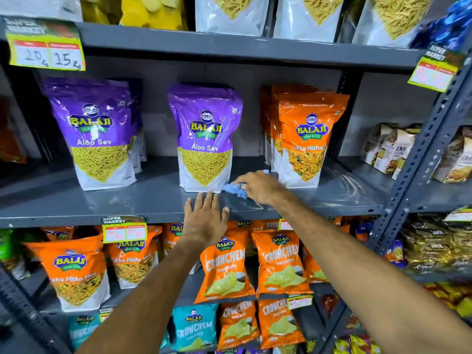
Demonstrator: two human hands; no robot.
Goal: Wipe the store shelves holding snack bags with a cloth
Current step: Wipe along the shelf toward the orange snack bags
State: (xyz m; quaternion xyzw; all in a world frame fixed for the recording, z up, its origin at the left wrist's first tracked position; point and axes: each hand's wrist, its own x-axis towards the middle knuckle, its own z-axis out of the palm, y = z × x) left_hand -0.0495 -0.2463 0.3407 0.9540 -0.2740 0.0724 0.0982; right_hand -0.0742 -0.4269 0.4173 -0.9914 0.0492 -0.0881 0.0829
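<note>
Most of the blue cloth [236,189] under the right hand [258,186]; top-row bags [231,14] cropped by the upper edge.

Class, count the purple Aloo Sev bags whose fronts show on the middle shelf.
2: one Aloo Sev bag at left, one at centre beside the cloth. More seem hidden behind them.

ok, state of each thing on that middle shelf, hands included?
left hand: open, fingers straight, at the shelf's front edge
right hand: grips the blue cloth, on the shelf
blue cloth: bunched, between two bags
middle purple Aloo Sev bag: upright, sealed
left purple Aloo Sev bag: upright, sealed
orange Tikha Mitha bag: upright, sealed
shelf: whitish smears on the right
</note>
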